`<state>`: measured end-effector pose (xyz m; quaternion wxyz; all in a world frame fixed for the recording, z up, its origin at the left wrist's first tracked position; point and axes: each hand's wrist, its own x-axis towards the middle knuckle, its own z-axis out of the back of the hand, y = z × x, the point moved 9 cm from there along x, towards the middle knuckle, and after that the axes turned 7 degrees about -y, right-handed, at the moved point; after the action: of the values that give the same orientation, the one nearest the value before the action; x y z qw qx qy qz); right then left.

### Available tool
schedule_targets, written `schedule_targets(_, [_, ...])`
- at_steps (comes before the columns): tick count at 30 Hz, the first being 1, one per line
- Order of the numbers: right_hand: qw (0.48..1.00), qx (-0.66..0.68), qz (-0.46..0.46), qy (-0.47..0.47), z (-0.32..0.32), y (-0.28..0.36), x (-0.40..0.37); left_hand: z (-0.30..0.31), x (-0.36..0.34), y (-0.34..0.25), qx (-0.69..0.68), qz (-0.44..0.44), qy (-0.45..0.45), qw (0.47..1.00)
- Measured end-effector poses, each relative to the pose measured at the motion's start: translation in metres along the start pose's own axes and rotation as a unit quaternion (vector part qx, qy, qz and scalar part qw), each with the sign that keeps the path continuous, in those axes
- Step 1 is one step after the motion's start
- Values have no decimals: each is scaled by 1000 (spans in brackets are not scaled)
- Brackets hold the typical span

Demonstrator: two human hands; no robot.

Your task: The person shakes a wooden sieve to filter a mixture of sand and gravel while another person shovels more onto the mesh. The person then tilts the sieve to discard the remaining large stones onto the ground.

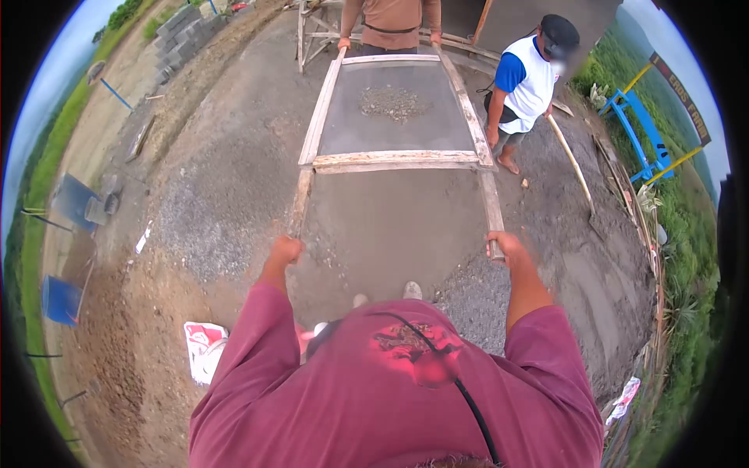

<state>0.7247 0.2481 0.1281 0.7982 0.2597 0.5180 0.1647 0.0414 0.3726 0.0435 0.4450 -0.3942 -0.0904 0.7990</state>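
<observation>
A wooden-framed mesh sieve (394, 159) is held level above the ground, with a small heap of gravel (392, 102) lying on its mesh. My left hand (285, 250) grips the end of the left handle rail (301, 201). My right hand (505, 246) grips the end of the right handle rail (491, 204). At the far end a person in a brown shirt (392, 19) holds the other two handles.
A person in a blue and white shirt (527, 82) stands right of the sieve with a long wooden pole (571, 160). Sifted sand lies under the sieve, a gravel pile (476, 300) near my feet, a cement bag (204, 348) at left, concrete blocks (181, 31) far left.
</observation>
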Motion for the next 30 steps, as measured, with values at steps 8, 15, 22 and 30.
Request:
schedule_targets(8, [999, 10, -38, -30, -12, -349, -71, -97, -167, 296, 196, -29, 138, 970])
schedule_targets(15, [987, -150, -32, -49, -31, -343, -69, -65, -153, 254, 94, -72, 129, 985])
schedule_targets(22, [999, 27, 17, 10, -38, -24, -20, 49, -3, -3, 35, -24, -10, 999])
schedule_targets(30, [999, 33, 10, -18, -34, -69, -37, -20, 7, 94, 35, -33, -10, 999])
